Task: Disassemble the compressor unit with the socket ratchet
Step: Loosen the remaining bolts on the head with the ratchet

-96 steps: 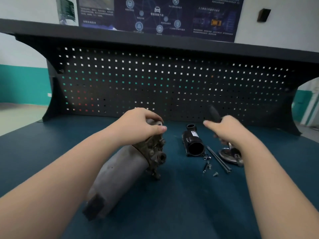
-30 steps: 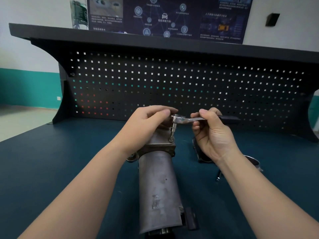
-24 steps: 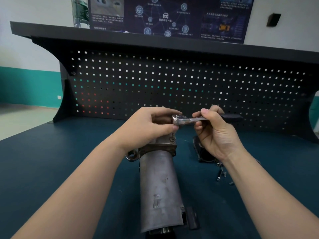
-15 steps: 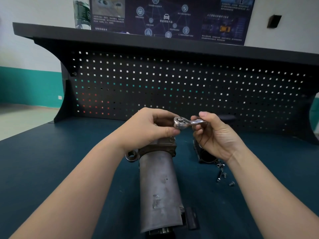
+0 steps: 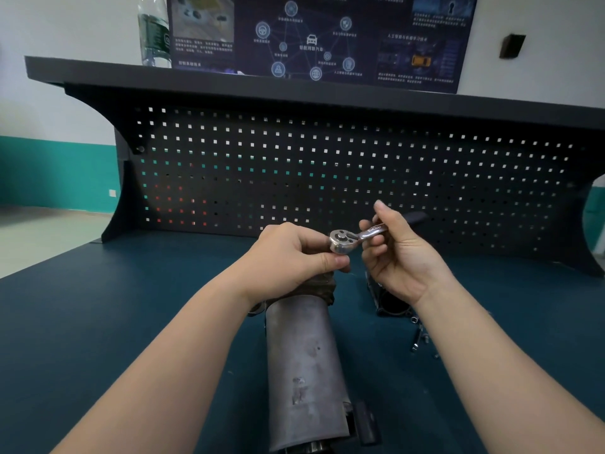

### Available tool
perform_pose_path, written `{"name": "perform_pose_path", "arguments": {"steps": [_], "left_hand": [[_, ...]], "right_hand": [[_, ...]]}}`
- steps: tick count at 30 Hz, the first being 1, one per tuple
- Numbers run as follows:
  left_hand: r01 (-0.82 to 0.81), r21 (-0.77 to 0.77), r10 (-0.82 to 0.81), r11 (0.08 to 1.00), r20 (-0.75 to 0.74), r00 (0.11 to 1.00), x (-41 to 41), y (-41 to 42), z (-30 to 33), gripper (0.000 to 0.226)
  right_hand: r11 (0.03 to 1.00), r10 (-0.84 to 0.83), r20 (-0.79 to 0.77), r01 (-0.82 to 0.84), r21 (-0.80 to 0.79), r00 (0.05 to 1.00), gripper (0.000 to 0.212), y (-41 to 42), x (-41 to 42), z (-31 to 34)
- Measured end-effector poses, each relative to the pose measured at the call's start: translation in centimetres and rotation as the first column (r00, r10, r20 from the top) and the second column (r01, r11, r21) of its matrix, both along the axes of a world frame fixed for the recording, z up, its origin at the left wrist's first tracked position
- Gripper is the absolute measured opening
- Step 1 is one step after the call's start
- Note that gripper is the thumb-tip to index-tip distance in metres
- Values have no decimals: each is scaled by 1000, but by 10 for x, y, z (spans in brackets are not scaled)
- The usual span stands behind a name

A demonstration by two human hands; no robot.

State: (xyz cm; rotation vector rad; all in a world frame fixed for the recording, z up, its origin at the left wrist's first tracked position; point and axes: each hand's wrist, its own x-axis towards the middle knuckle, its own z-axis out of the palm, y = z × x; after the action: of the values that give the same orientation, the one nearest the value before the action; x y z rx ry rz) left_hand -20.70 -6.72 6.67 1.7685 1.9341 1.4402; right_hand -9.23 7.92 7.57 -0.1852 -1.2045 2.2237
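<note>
We find the left hand [image 5: 291, 257] at frame centre, its fingers [image 5: 330, 261] curled over the dark upper end of the grey, scuffed metal cylindrical compressor unit [image 5: 302, 365], evidently to steady it upright on the dark blue tabletop [image 5: 98, 322]. The right hand [image 5: 401, 257], just to its right, pinches the chrome socket ratchet [image 5: 355, 237] by the shank, head raised beside the left knuckles, presumably for reseating. Loose small bolts [image 5: 417, 335] lie at right, near a black tubular part [image 5: 391, 301].
</note>
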Motion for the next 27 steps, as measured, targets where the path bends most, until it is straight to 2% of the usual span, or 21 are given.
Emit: {"name": "perform_pose_path", "arguments": {"steps": [4, 7, 10, 13, 16, 20, 22, 24, 27], "left_hand": [[-16, 20, 16, 1000, -8, 1000, 1, 0, 0, 22], [-13, 17, 13, 1000, -21, 1000, 0, -1, 1, 16], [-9, 22, 9, 1000, -4, 1000, 2, -1, 1, 9], [-58, 56, 60, 997, -45, 997, 5, 0, 0, 17], [-69, 63, 73, 996, -48, 996, 6, 0, -1, 19], [-27, 35, 27, 999, 0, 1000, 2, -2, 0, 14], [73, -2, -73, 997, 64, 995, 0, -6, 3, 18], [159, -16, -156, 987, 123, 980, -2, -9, 5, 25], [156, 4, -155, 988, 126, 980, -3, -10, 6, 22]], "right_hand": [[992, -122, 5, 122, -11, 993, 23, -5, -17, 7], [992, -119, 35, 120, -33, 992, 19, -2, -24, 21], [974, -41, -104, 17, -227, 994, 32, -2, -24, 19], [933, -122, -208, 41, -357, 970, 38, -10, -12, 0], [939, -254, -253, 175, -295, 934, 31, -30, 9, -16], [917, -380, -344, 400, -14, 859, 22, -66, 31, -35], [929, -328, -357, 367, 47, 875, 23, -76, 37, -40], [963, -263, -305, 268, -29, 915, 30, -72, 35, -33], [975, -220, -200, 208, -84, 955, 42, -45, 22, -7]]}}
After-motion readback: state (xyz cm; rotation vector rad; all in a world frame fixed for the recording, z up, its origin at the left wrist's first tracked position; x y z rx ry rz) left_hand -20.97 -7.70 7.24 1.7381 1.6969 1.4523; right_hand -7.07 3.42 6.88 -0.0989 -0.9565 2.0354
